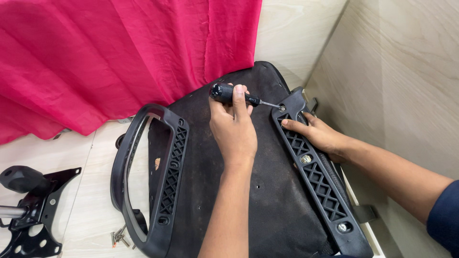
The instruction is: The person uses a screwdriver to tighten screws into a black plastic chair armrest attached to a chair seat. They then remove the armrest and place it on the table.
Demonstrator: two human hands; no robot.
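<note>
A black chair seat [267, 205] lies upside down on the floor. My left hand [233, 126] grips the black handle of a screwdriver [223, 91]; its tip rests on a screw [282, 108] at the far end of the right armrest bracket [325, 191]. My right hand [316, 134] lies flat on that bracket and presses it against the seat. Two more bolts show along the bracket. A second black armrest [169, 167] lies along the seat's left edge.
Several loose screws [119, 236] lie on the pale floor by the left armrest. A black metal chair mechanism with a lever knob [28, 210] sits at the lower left. A pink-red cloth [119, 52] hangs behind; a wood-grain panel [406, 71] stands close on the right.
</note>
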